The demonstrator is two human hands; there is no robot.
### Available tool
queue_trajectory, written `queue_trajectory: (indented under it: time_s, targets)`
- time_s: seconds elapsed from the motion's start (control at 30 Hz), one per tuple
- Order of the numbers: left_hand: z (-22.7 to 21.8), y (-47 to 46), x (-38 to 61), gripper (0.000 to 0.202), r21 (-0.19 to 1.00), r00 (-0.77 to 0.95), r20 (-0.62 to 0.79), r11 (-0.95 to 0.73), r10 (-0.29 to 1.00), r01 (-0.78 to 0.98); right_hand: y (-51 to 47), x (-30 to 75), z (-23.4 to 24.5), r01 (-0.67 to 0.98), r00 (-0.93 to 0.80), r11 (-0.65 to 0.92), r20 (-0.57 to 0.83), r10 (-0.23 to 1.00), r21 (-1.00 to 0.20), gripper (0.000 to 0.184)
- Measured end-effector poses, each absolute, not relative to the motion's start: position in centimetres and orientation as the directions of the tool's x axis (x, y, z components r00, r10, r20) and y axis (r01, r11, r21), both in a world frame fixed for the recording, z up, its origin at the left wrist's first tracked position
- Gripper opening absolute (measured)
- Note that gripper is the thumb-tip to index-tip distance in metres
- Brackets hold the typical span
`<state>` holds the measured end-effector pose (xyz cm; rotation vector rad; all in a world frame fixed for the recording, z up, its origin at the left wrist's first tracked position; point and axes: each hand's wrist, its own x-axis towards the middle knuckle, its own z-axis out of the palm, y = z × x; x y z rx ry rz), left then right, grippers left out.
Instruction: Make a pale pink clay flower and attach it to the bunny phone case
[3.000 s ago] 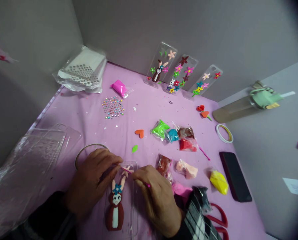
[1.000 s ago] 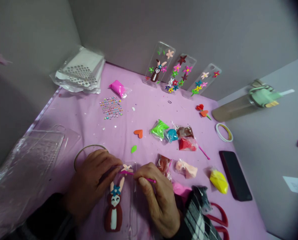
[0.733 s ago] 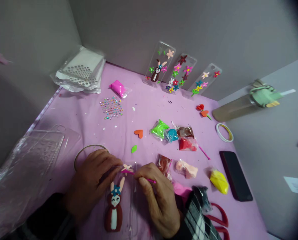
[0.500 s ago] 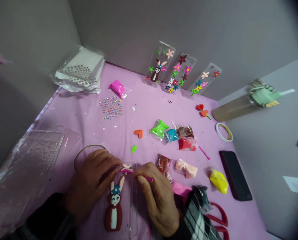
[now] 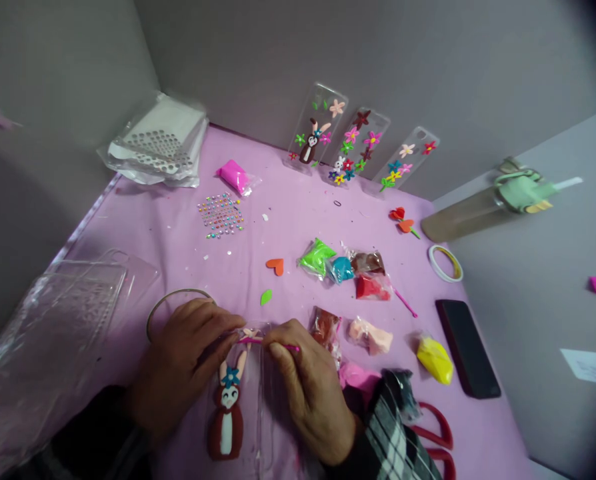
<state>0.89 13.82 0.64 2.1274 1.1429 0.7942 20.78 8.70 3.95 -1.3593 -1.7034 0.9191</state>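
Note:
My right hand (image 5: 311, 390) is closed round a thin pink modelling tool (image 5: 293, 348), whose tip lies against a pale peach clay flower (image 5: 249, 333). The flower sits at the top of a clear phone case (image 5: 265, 427). My left hand (image 5: 185, 360) grips the upper left edge of that case, thumb and fingers beside the flower. Lower on the case is a brown clay rabbit (image 5: 225, 430) with a white belly, peach ears and a blue flower (image 5: 231, 377) between them. Just beyond the case lie a green clay leaf (image 5: 266, 297) and an orange clay heart (image 5: 275, 267).
Packets of clay, among them green (image 5: 317, 257), red (image 5: 373, 287) and yellow (image 5: 435, 360), lie right of centre. A phone (image 5: 467, 348), tape roll (image 5: 445, 264), bottle (image 5: 463, 215) and scissors (image 5: 435, 427) flank the right side. Decorated cases (image 5: 318, 100) lean at the back; clear cases (image 5: 78, 300) lie left.
My right hand has shifted slightly left and up, and the tool now lies flatter across the flower. My left hand stays at the case edge. The whole view has shifted a little.

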Motion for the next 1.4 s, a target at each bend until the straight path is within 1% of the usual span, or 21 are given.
queue_trajectory:
  time_s: [0.17,0.3,0.37,0.47,0.6,0.73,0.9,1.03,1.27,1.4]
  targets:
    - [0.8,14.2,0.9,0.024,0.713,0.499,0.220,-0.488,0.838,0.504,8.7,21.0,4.3,0.316,-0.090,0.114,0.090,0.992,-0.942,0.021]
    - [0.9,14.2,0.9,0.025,0.716,0.518,0.193,-0.481,0.833,0.506,8.5,21.1,4.6,0.238,-0.018,0.010,0.006,1.000,-0.971,0.022]
    - [0.8,14.1,0.9,0.024,0.722,0.513,0.192,-0.474,0.837,0.504,8.4,21.1,4.7,0.209,-0.014,-0.032,-0.036,0.999,-0.977,0.023]
    - [0.7,14.1,0.9,0.023,0.730,0.508,0.192,-0.469,0.839,0.498,8.3,21.0,4.7,0.184,-0.025,-0.052,-0.058,0.998,-0.981,0.023]
    - [1.1,14.1,0.9,0.022,0.758,0.515,0.193,-0.460,0.835,0.462,8.4,21.0,4.6,0.190,-0.001,-0.038,-0.039,0.999,-0.981,0.022]
    - [1.4,13.9,0.9,0.022,0.794,0.521,0.156,-0.420,0.839,0.439,8.4,21.0,4.6,0.213,0.020,-0.039,-0.036,0.999,-0.976,0.021]
    - [1.2,13.9,1.1,0.018,0.801,0.523,0.120,-0.393,0.844,0.452,8.4,21.0,4.6,0.263,-0.001,-0.015,-0.016,1.000,-0.965,0.022]
    - [1.2,13.9,1.2,0.020,0.798,0.519,0.109,-0.386,0.847,0.463,8.4,21.0,4.8,0.281,-0.021,0.000,-0.006,1.000,-0.960,0.021]
    - [1.2,13.9,1.1,0.020,0.809,0.525,0.092,-0.371,0.846,0.455,8.5,21.1,5.0,0.299,-0.043,0.101,0.092,0.995,-0.949,0.019]
    - [1.1,13.8,1.1,0.021,0.817,0.511,0.097,-0.362,0.854,0.449,8.4,21.2,4.8,0.282,-0.040,0.119,0.112,0.993,-0.952,0.019]
